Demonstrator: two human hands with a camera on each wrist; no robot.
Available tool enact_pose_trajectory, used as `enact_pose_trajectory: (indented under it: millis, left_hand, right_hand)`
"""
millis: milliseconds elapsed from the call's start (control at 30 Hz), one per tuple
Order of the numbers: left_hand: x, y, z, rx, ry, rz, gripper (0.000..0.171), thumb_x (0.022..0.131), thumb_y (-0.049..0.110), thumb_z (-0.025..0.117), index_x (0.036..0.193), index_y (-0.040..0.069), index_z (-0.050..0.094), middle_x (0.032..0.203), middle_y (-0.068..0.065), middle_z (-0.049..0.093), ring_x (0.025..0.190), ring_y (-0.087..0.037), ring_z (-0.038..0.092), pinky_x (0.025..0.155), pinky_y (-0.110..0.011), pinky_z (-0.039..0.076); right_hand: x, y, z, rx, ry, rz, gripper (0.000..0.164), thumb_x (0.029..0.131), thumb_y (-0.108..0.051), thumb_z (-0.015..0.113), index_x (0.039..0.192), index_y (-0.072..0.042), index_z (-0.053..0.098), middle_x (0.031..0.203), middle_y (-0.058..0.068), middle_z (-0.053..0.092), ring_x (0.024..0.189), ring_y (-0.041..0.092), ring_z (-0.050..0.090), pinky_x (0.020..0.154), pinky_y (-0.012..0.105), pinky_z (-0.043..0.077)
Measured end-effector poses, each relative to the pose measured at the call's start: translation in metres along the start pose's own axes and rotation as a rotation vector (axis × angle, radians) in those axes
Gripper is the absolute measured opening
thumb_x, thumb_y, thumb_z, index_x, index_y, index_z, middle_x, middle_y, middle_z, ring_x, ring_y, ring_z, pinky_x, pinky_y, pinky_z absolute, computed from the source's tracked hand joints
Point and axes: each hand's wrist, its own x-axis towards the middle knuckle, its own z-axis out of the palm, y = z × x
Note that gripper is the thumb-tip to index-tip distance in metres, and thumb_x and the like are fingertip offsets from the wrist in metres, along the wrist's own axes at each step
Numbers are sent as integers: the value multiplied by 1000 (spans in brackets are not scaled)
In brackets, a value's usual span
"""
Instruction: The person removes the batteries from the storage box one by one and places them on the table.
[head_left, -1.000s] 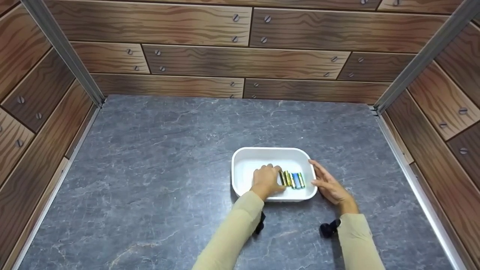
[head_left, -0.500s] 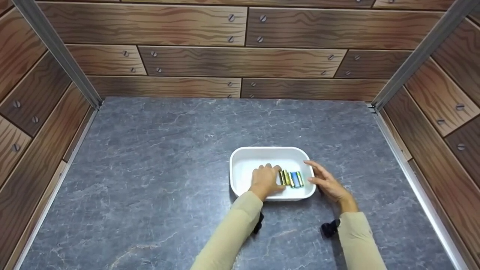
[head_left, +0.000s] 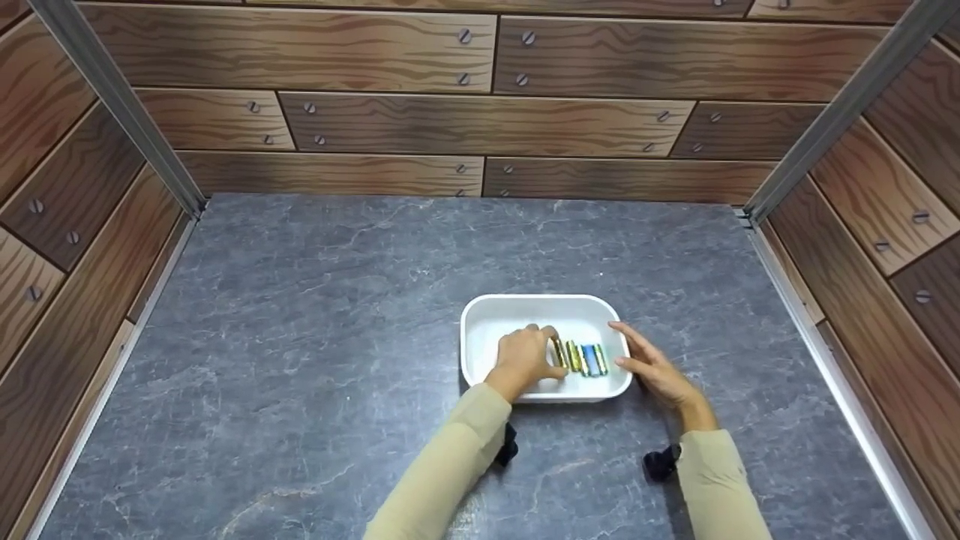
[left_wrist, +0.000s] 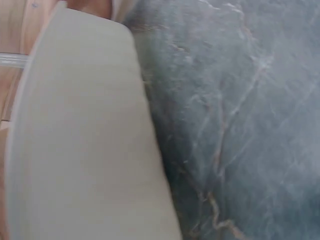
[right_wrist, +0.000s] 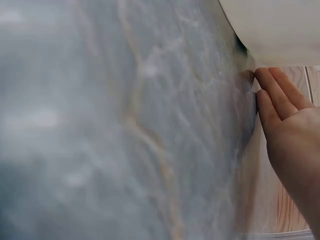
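Observation:
A white plastic bin (head_left: 480, 315) holds several batteries (head_left: 589, 360) in a row, some gold and dark, others blue and green. My left hand (head_left: 521, 356) reaches into it from the front. Its thumb and forefinger pinch the leftmost gold-and-dark battery (head_left: 560, 354) by the ends; the other fingers are hidden behind the hand. At the bin's right rim, my right hand (head_left: 660, 371) rests its fingertips against the edge. Those fingers (right_wrist: 280, 95) look straight in the right wrist view. In the left wrist view only the sleeve (left_wrist: 90, 130) appears; the hand is out of sight.
The bin stands on a grey marbled tabletop (head_left: 315, 337). Wood-patterned panels (head_left: 480, 124) with metal corner posts (head_left: 127, 112) enclose the back and both sides. A dark device (head_left: 661, 463) sits at the right wrist.
My left hand and forearm have shifted slightly left. The leftmost battery has tilted and moved a little away from the row. My right hand stays at the bin's right rim.

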Motion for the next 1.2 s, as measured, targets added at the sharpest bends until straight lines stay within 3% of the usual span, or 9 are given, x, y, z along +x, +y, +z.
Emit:
enact_pose_trajectory:
  millis: [167, 467, 700, 800, 900, 1000, 1200]
  left_hand:
    - [-8, -6, -9, -54, 56, 28, 56, 72, 55, 77, 118, 27, 64, 98, 0, 68, 83, -20, 68, 67, -34, 54]
    - [-15, -14, -18, -114, 96, 76, 55, 73, 52, 77, 120, 28, 64, 94, 2, 66, 76, -13, 65, 60, -29, 50]
    - [-19, -24, -25, -119, 132, 94, 54, 71, 53, 78, 117, 29, 64, 86, 4, 66, 69, -13, 62, 54, -27, 43]
    - [-21, -30, -28, -114, 153, 107, 53, 71, 53, 78, 117, 30, 64, 83, 5, 66, 64, -10, 57, 52, -24, 39]
    - [-24, -36, -32, -128, 171, 127, 53, 72, 52, 78, 118, 29, 63, 80, 5, 66, 60, -7, 50, 51, -22, 36]
    - [-27, -42, -34, -166, 194, 157, 53, 72, 50, 78, 118, 27, 63, 77, 4, 65, 58, -5, 43, 52, -21, 32]
    - [-32, -53, -40, -223, 251, 215, 53, 71, 46, 80, 117, 24, 64, 73, 2, 64, 58, -3, 39, 52, -19, 28]
  right_hand:
    - [0, 0, 3, 3, 21, 30, 65, 94, 0, 50, 150, 6, 17, 159, 27, 10, 122, -21, 38, 100, 4, 31]
    - [-1, 0, 2, -14, 22, 67, 67, 95, -1, 49, 152, 3, 14, 162, 23, 4, 121, -27, 32, 100, 2, 27]
    - [-1, -1, 3, 6, 5, 95, 70, 96, -8, 51, 154, -3, 12, 164, 17, -1, 120, -29, 27, 100, 1, 23]
    - [-2, -2, 3, 12, 6, 108, 71, 96, -9, 52, 154, -5, 11, 164, 15, -1, 134, -19, 20, 100, 1, 23]
    - [-2, -3, 3, 13, 6, 117, 71, 96, -8, 50, 154, -5, 11, 164, 15, -1, 149, 7, 5, 100, 1, 23]
    - [-3, -3, 3, 14, 3, 123, 70, 97, -7, 49, 154, -5, 9, 164, 15, -3, 151, 28, -8, 99, 0, 23]
    - [-2, -4, 3, 16, 0, 119, 71, 96, -7, 50, 154, -4, 9, 164, 16, -3, 150, 31, -11, 98, 0, 22]
